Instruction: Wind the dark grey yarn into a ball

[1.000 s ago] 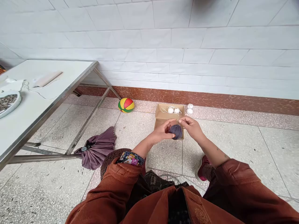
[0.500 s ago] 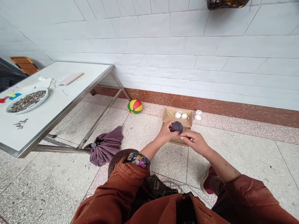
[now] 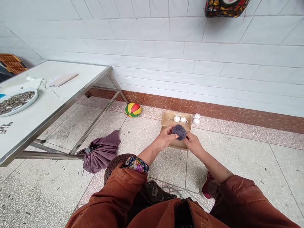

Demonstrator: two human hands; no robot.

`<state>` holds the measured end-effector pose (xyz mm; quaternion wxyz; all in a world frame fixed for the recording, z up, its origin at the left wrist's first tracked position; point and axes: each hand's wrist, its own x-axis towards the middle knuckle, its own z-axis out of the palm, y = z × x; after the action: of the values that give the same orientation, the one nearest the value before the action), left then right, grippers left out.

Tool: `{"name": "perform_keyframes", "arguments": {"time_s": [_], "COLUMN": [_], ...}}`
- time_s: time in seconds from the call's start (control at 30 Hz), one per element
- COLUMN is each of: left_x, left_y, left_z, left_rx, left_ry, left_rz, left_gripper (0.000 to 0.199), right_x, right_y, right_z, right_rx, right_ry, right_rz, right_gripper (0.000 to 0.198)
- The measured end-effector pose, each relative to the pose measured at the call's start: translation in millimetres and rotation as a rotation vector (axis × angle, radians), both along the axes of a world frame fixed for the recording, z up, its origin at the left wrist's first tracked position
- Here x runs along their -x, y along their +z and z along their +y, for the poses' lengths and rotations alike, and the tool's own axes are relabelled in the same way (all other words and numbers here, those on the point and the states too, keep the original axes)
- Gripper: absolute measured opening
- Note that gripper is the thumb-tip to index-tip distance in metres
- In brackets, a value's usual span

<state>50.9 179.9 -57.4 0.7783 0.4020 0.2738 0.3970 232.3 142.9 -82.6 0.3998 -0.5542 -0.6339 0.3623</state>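
A dark grey ball of yarn is held up over the open cardboard box. My left hand grips it from the left, thumb in front and fingers partly hidden behind. Against the ball's right side, my right hand has its fingers curled closed, the tips hidden behind the yarn; whether they also pinch a strand is unclear. Two white balls of yarn with loose ends lie at the back of the box. More white yarn balls rest on the floor just right of it.
At left stands a metal-framed table bearing a dish of seeds and a folded cloth. A folded purple umbrella hangs by its leg. A colourful ball sits near the tiled wall.
My right hand has come in against the grey ball, its fingers now tucked behind the right side. The ball shows larger. The view has shifted slightly to the right and up.
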Motion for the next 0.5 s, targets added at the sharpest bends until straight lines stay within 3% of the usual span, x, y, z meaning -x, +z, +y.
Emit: {"name": "perform_keyframes", "arguments": {"time_s": [0.13,0.23,0.37,0.5], "left_x": [-1.1,-0.7,-0.6,-2.0], "left_y": [-1.8,-4.5,-8.9,-9.0], "left_z": [9.2,12.5,9.4,2.8], "left_rx": [-0.068,-0.142,-0.255,-0.248], "left_ry": [0.158,0.183,0.118,-0.144], "left_rz": [0.181,0.364,0.468,0.378], "left_gripper": [0.054,0.057,0.057,0.058], "right_x": [5.9,1.7,-10.7,-18.0], "right_y": [11.1,26.9,38.5,33.9], "right_z": [-11.3,-14.2,-8.2,3.3], "right_rx": [-0.042,-0.062,-0.075,-0.071], "right_ry": [0.18,0.245,0.085,-0.104], "right_rz": [-0.05,0.0,0.137,0.218], "right_gripper": [0.026,0.026,0.027,0.028]}}
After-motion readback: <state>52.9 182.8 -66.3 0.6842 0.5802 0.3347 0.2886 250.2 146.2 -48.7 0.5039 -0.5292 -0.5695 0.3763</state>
